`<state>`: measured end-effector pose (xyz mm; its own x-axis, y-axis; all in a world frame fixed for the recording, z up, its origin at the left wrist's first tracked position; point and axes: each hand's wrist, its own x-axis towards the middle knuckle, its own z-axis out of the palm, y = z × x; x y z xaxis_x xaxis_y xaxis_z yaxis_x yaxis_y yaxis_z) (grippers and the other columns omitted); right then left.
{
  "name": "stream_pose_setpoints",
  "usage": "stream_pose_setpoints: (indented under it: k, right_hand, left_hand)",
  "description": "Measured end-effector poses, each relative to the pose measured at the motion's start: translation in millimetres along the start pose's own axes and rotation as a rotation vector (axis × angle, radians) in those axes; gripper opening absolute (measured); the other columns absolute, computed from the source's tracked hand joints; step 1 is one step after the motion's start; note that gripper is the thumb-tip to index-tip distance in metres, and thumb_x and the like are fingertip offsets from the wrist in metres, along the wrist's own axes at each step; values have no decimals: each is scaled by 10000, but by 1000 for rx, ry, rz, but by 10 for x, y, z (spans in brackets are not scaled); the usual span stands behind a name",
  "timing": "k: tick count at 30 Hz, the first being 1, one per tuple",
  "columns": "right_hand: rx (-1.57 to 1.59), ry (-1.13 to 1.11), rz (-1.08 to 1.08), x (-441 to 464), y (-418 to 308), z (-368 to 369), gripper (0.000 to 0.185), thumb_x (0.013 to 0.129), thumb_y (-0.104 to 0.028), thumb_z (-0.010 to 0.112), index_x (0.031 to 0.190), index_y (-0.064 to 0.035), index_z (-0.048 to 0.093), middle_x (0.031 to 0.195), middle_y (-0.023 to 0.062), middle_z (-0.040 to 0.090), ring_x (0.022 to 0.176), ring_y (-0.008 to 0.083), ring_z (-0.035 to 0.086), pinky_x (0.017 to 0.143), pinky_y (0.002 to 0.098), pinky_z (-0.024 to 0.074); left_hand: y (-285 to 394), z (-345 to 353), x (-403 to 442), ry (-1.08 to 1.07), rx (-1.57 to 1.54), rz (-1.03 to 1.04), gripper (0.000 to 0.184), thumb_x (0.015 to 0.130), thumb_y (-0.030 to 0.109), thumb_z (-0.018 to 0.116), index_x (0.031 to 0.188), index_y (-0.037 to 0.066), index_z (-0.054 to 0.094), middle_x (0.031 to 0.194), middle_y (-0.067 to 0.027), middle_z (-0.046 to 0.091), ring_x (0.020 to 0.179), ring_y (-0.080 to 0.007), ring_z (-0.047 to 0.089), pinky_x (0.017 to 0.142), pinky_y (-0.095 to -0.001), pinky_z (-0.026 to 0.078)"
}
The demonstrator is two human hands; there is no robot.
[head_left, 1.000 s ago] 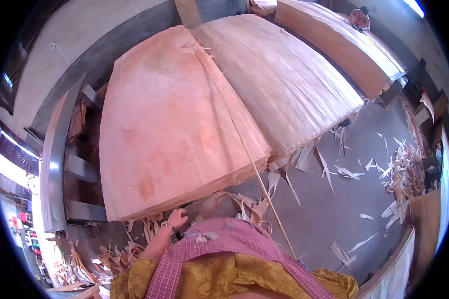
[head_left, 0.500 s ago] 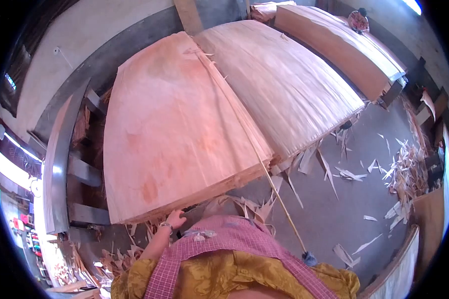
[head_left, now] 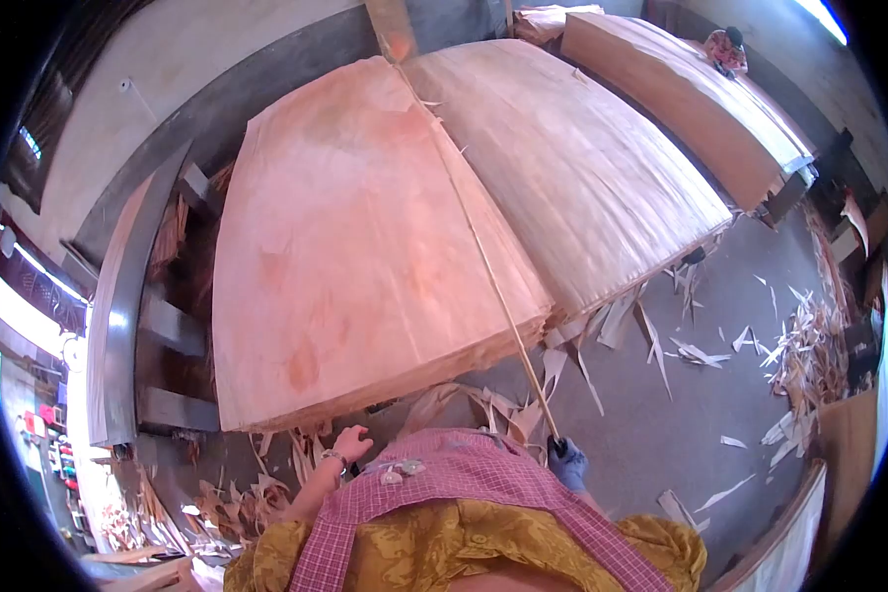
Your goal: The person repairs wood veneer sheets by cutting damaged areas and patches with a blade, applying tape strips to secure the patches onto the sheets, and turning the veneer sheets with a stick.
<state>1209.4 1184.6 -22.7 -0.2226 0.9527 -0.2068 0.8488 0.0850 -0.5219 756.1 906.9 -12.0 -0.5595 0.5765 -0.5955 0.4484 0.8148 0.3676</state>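
My right hand (head_left: 566,462), in a grey-blue glove, is closed round the near end of a long thin wooden stick (head_left: 509,322). The stick slants up and away over a tall stack of reddish wood veneer sheets (head_left: 365,257), its far part along the stack's right side. Bare, with a band on the wrist, my left hand (head_left: 350,442) hangs just off the stack's near edge, holding nothing, its fingers loosely bent and apart. A second, paler veneer stack (head_left: 582,178) adjoins the first on the right.
Veneer scraps (head_left: 809,345) litter the grey floor at right and below the stacks. Metal beams (head_left: 173,326) stand at left. Farther back, a person (head_left: 724,49) is beside another veneer stack (head_left: 661,109). A board edge (head_left: 784,543) rises at lower right.
My right hand has moved left and forward with the stick, whose near end now lies closer to my body's middle. The left hand has come away from the stack's near edge.
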Motion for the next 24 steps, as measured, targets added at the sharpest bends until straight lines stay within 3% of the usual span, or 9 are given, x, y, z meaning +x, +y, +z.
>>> stream_pose_setpoints:
  k: [5, 10, 11, 12, 14, 17, 20, 24]
  right_hand:
    - [-5, -51, -254, 396, -503, 284, 326, 886, -452, 616, 847, -129, 632, 770, 159, 677, 753, 394, 661, 650, 496, 509]
    - [118, -194, -575, 427, -1280, 661, 323, 884, -398, 623, 1003, -97, 606, 762, 198, 668, 691, 399, 657, 614, 514, 511]
    - [77, -272, -617, 416, -1523, 652, 322, 886, -405, 620, 966, -93, 615, 764, 194, 670, 681, 394, 656, 613, 504, 514]
    - [29, -324, -607, 425, -1607, 890, 333, 893, -425, 604, 915, -93, 627, 785, 185, 678, 725, 383, 665, 660, 491, 519]
    - [89, -482, -575, 348, -2097, 714, 346, 916, -423, 548, 998, -101, 642, 915, 198, 691, 851, 389, 669, 761, 499, 515]
    - [-55, -666, -484, 258, -2429, 1012, 391, 915, -469, 523, 1025, -119, 658, 965, 192, 691, 897, 380, 668, 790, 484, 513]
    - [8, -584, -519, 36, -2522, 1160, 426, 925, -496, 510, 916, -98, 664, 874, 194, 694, 816, 390, 673, 747, 509, 515]
    - [-89, -520, -563, -237, -2536, 1351, 438, 930, -491, 506, 950, -84, 664, 923, 201, 697, 864, 389, 673, 779, 506, 516]
  left_hand:
    - [-73, 85, -245, 40, -75, -24, 516, 795, 368, 658, 1218, 77, 606, 1206, -221, 590, 1158, -361, 554, 1009, -425, 450]
    - [-490, 232, -466, 118, -194, -38, 472, 810, 286, 682, 1205, 40, 604, 1162, -205, 620, 1111, -343, 590, 965, -410, 468]
    - [-652, 295, -533, 101, -211, -34, 471, 814, 282, 681, 1208, 36, 600, 1163, -203, 623, 1108, -342, 594, 961, -408, 470]
    - [-793, 366, -588, 92, -237, -31, 470, 819, 278, 680, 1212, 33, 597, 1165, -201, 626, 1104, -341, 597, 956, -407, 473]
    - [-1112, 530, -680, 78, -265, -69, 476, 834, 279, 676, 1222, 20, 585, 1171, -195, 634, 1103, -331, 605, 942, -406, 478]
    - [-1336, 540, -1009, 37, -217, -91, 479, 840, 294, 675, 1220, 17, 584, 1166, -192, 636, 1096, -334, 606, 930, -413, 478]
    - [-2102, 886, -998, 6, -561, -163, 519, 863, 375, 662, 1226, 13, 581, 1127, -184, 646, 1019, -297, 634, 864, -383, 495]
    - [-2662, 888, -1285, 180, -686, -167, 587, 863, 478, 660, 1198, 0, 600, 1011, -176, 674, 924, -261, 650, 799, -357, 509]
